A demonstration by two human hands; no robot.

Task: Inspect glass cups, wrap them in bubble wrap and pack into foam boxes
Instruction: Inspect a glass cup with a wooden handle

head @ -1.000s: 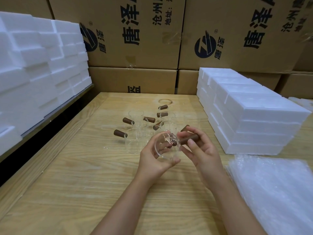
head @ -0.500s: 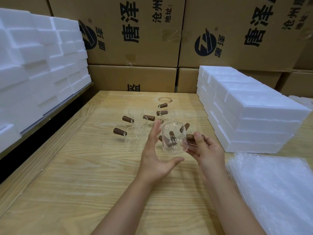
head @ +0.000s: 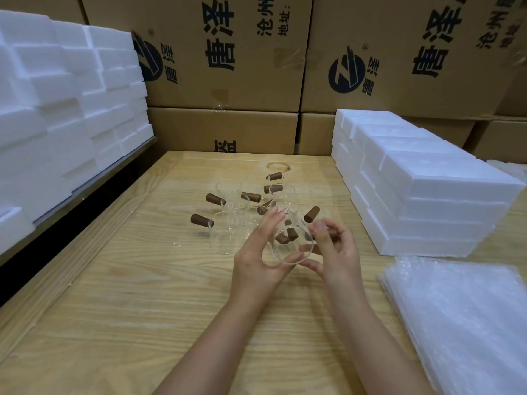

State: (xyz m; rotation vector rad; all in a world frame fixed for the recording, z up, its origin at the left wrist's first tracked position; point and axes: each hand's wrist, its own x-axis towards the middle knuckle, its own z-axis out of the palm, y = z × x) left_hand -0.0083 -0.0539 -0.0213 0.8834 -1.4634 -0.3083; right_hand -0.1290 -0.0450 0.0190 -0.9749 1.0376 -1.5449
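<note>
I hold a clear glass cup [head: 291,246] with a brown wooden handle above the wooden table [head: 142,295], tilted so its open mouth faces me. My left hand [head: 256,258] supports the cup's left side with straight fingers, and its thumb lies along the lower rim. My right hand [head: 335,252] grips the handle on the cup's right side with curled fingers. Just beyond my hands, several more glass cups [head: 228,235] with brown handles stand on the table. At the right front lies a stack of bubble wrap sheets [head: 470,323].
White foam boxes [head: 427,195] are stacked on the table at the right. More foam boxes [head: 57,109] are piled on a shelf at the left. Large cardboard cartons [head: 228,81] wall off the back. A dark gap [head: 51,238] runs along the table's left edge.
The cup has been turned in my hands, and its mouth has tipped toward me. My left fingers have straightened from a wrap around the cup. My right hand stays on the handle.
</note>
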